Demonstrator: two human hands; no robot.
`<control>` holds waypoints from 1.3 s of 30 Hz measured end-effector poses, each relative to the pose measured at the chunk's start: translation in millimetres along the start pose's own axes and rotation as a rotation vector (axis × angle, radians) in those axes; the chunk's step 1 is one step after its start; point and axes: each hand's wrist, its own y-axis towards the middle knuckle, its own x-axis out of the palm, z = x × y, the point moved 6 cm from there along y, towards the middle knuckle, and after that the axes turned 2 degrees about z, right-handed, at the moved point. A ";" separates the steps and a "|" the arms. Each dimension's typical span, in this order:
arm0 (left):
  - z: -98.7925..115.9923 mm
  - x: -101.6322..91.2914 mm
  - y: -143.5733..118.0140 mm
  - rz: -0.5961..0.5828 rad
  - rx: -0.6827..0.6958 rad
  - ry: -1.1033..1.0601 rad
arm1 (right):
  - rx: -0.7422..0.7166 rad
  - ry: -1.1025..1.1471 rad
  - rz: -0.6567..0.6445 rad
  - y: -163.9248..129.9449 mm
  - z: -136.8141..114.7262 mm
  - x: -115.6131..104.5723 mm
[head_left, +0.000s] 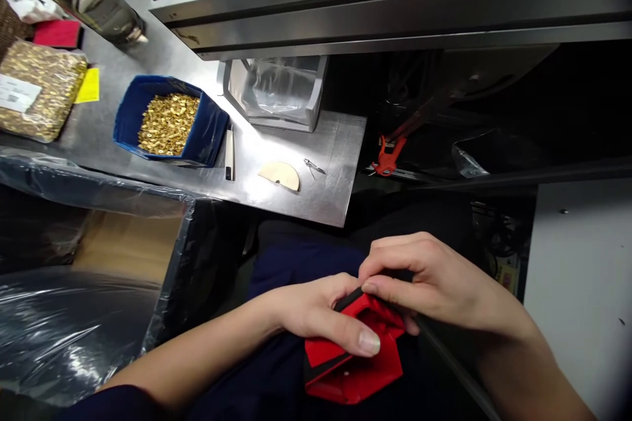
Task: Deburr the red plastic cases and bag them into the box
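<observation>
A red, hollow, angular part (353,378) with black strips along its edges is held low over my lap. My left hand (328,316) is closed around it, the thumb lying across its red face and the other fingers mostly hidden behind. My right hand (419,276) pinches the part's upper corner between thumb and forefinger, right where a black strip (349,298) ends. Whether something small sits in that pinch is hidden by the fingertips. Inside the red part a recess opens toward me.
On the metal bench (326,200) are a blue bin (129,115) of brass pieces, a grey bin (316,89), a knife (230,154), a pale half-disc (281,175) and nail clippers (314,166). A plastic-lined box (170,283) stands left. An orange clamp (389,156) is beyond the bench.
</observation>
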 end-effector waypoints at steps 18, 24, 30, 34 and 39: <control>-4.6 -4.2 -1.6 -0.005 -0.035 0.074 | 0.107 0.100 -0.023 -0.9 0.1 3.7; -6.2 -5.0 -0.6 -0.004 -0.041 0.104 | 0.096 0.106 -0.021 -1.4 3.7 4.4; -7.2 -6.0 -0.5 0.005 -0.053 0.081 | 0.076 0.114 -0.006 -0.2 4.0 4.3; -5.1 -4.7 0.1 0.000 -0.038 0.082 | 0.081 0.096 0.000 -1.8 4.9 3.5; -9.1 -6.6 2.2 0.023 -0.079 0.071 | 0.104 0.139 -0.050 -1.5 11.0 4.5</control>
